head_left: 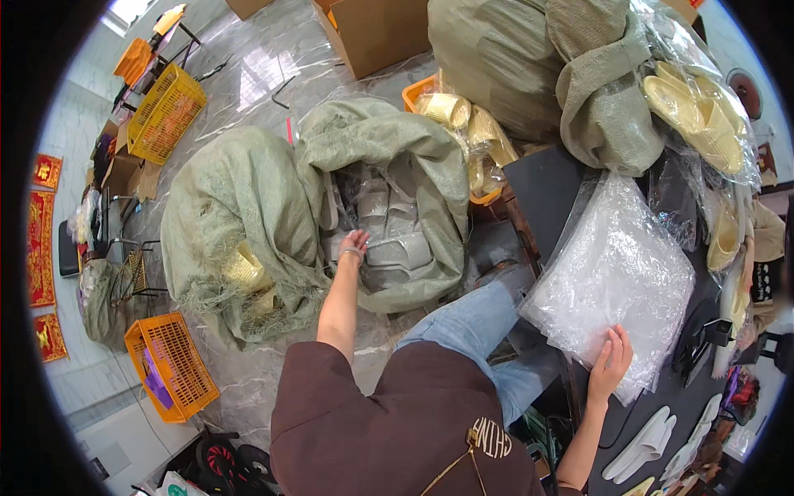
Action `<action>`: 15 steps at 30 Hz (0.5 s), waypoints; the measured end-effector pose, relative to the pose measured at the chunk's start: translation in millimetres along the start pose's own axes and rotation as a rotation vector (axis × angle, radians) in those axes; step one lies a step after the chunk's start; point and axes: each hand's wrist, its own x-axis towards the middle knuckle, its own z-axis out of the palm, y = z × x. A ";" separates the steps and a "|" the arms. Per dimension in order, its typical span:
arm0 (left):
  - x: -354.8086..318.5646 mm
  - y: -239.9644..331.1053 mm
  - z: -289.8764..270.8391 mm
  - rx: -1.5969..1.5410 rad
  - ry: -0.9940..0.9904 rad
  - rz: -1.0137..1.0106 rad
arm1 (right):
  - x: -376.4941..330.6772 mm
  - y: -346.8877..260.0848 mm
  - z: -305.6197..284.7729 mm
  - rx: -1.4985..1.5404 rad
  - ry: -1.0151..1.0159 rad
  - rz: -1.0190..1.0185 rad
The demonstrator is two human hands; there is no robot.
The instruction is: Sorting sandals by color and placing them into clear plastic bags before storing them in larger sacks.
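My left hand (356,240) reaches into an open grey-green woven sack (447,178) on the floor, its fingers apart and seemingly empty. Grey slippers (399,252) lie in the sack, just beside and beyond that hand. To the right, my right hand (610,362) rests with fingers stretched out on the near edge of a stack of clear plastic bags (633,281). The stack lies on a dark table (542,194).
A second woven sack (231,198) with yellow slippers (248,269) stands at left. Orange crates (178,372) sit on the marble floor. Bagged yellow slippers (695,112) and a bulging sack (496,66) crowd the far right. White slippers (641,446) lie on the table's near end.
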 end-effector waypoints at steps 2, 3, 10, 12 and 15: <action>-16.6 -7.0 10.5 -0.008 0.001 0.032 | -0.4 -1.3 4.3 -0.032 0.083 -0.029; -21.8 -9.6 16.6 -0.077 -0.019 0.012 | -0.2 -1.1 5.5 -0.027 0.081 -0.030; -81.2 -67.1 72.3 0.158 -0.618 -0.047 | -0.5 -2.4 5.8 -0.011 0.083 -0.012; -134.1 -83.6 121.7 0.245 -0.632 -0.074 | -3.2 -1.1 5.5 -0.032 0.090 -0.006; -144.6 -115.8 143.3 0.292 -0.590 -0.094 | -2.6 -3.4 5.4 -0.022 0.084 -0.005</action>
